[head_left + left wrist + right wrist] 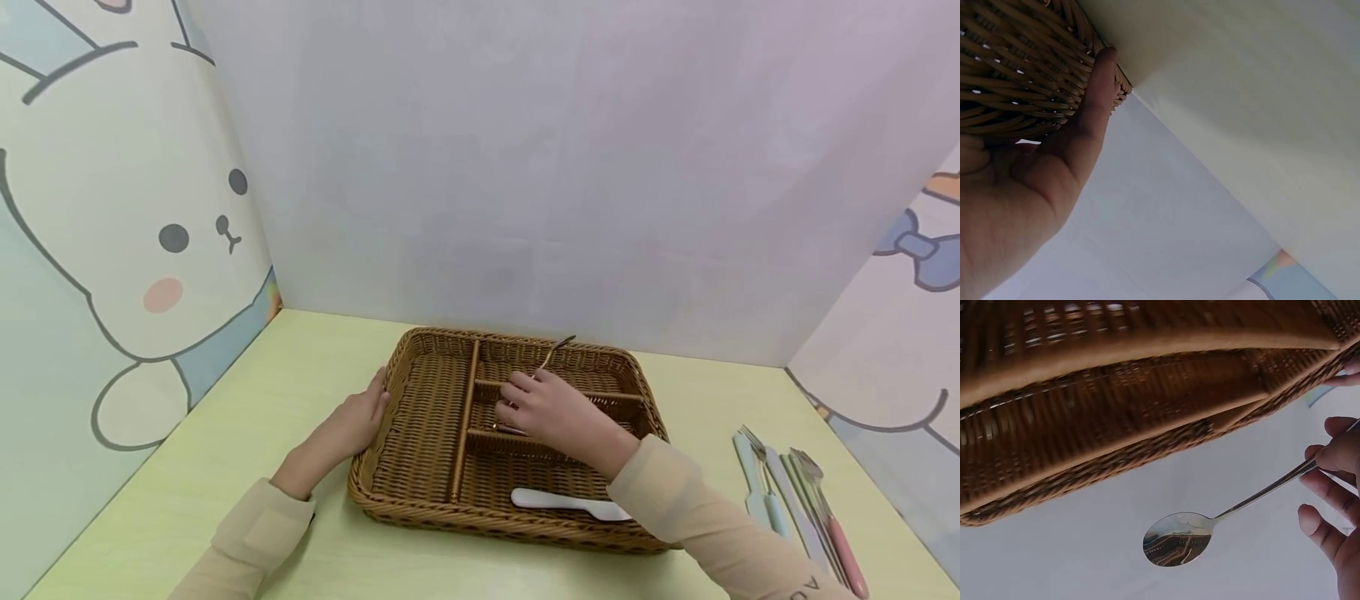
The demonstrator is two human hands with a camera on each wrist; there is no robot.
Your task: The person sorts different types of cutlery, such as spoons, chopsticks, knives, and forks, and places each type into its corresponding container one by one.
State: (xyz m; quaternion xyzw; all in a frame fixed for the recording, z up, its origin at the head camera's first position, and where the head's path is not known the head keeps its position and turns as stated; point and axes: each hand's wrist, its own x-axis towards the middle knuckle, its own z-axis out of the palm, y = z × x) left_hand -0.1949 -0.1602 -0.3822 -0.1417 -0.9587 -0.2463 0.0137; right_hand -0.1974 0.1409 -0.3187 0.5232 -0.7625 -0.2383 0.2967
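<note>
A brown wicker basket (420, 433) with several compartments sits on the table. My left hand (360, 421) rests against its left outer side; in the left wrist view a straight finger (1099, 94) lies along the woven wall. Above the middle compartment, my right hand (551, 412) pinches a metal spoon by its handle. The bowl of the spoon (1179, 539) points away from the fingers, plain in the right wrist view. A white knife (555, 500) lies in the front right compartment. Under my right hand, a small shiny tip shows; what it belongs to is hidden.
Right of the basket, several utensils lie side by side on the pale green table (315, 550), among them a fork (756, 446) and a pink-handled piece (843, 554). A grey wall (525, 167) stands behind; cartoon-printed panels flank both sides.
</note>
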